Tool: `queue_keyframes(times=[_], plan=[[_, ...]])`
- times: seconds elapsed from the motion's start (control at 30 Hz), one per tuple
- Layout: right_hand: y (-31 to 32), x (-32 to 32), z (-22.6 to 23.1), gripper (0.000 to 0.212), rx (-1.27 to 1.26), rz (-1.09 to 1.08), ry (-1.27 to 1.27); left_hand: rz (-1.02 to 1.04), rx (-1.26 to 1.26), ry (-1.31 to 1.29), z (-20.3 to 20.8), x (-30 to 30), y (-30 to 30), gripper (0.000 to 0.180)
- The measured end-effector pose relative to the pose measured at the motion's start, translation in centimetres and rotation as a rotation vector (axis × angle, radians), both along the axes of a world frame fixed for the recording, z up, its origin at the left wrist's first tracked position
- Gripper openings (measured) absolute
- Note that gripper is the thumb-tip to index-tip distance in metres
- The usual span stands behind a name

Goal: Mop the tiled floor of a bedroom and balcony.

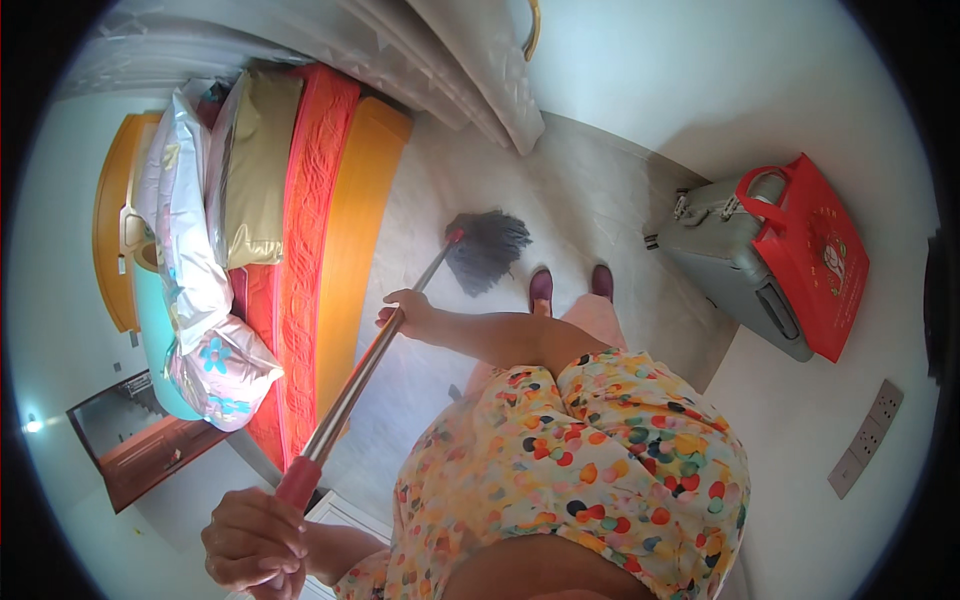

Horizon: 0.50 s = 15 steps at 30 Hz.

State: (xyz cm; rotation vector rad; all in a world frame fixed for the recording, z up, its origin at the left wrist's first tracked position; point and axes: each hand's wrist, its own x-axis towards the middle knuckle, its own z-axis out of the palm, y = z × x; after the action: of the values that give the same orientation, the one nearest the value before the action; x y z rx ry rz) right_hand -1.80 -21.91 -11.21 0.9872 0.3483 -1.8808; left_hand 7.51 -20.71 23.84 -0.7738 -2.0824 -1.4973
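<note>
A string mop with a dark grey head (485, 250) lies against the pale floor, its strands spread out ahead of my feet. From it a shiny metal pole (362, 382) slants down to the lower left, ending in a red grip (298, 482). My left hand (255, 540) is wrapped around the grip end, fingers closed. Midway up the pole, my right hand (408, 311) curls around the metal, with its forearm reaching across from the right. Both hands hold the same mop.
A bed with an orange wooden side (365, 240), a red mattress (312, 200) and bagged bedding (195, 220) stands on the left. On the right are a grey suitcase (735, 255) and a red bag (815, 260) against the wall. Grey curtains (460, 60) hang ahead.
</note>
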Motion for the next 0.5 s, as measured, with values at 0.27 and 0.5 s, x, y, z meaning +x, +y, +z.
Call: queue_keyframes(times=[0.27, 0.5], plan=[[1.6, 1.2, 2.2, 0.006, 0.146, 0.235, 0.095, 0.221, 0.063, 0.082, 1.4, 4.5, -2.6, 0.023], [10.4, -0.9, 0.3, 0.003, 0.197, 0.055, 0.341, -0.024, 0.493, 0.071, -1.8, 1.4, -5.4, 0.004]])
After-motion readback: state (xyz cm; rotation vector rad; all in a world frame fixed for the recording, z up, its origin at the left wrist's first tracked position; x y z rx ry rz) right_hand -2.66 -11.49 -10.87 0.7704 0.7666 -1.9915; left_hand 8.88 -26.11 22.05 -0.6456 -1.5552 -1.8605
